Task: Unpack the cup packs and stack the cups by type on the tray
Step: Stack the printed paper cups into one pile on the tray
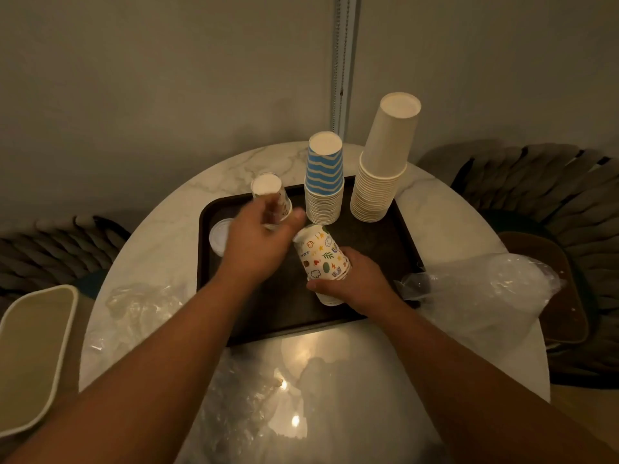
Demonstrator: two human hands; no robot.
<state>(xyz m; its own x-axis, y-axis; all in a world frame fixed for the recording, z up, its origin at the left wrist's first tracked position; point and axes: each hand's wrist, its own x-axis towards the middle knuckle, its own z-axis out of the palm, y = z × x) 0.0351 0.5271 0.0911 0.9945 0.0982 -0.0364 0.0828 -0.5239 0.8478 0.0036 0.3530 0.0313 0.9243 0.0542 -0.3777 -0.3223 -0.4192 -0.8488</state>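
Left hand (258,242) fingers curled round a blurred cup (270,195) above the tray (385,242) at 10 o'clock, right hand (358,283) gripping the patterned stack (323,259) mid-tray, striped stack (324,182) and plain stack (383,169) at 12 and 1 o'clock.

Two tall cup stacks (324,192) block the tray's (395,249) far edge.

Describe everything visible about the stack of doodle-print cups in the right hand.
The doodle-print cup stack is a short nest of white paper cups, upside down and tilted, its closed base pointing up and away. The outer cup shows small colourful drawings: stars, clouds, leaves, hearts, a rainbow. Rolled rims of the nested cups show at the lower end. The right hand grips it near those rims, over the dark tray. Whether its lower end touches the tray cannot be told.
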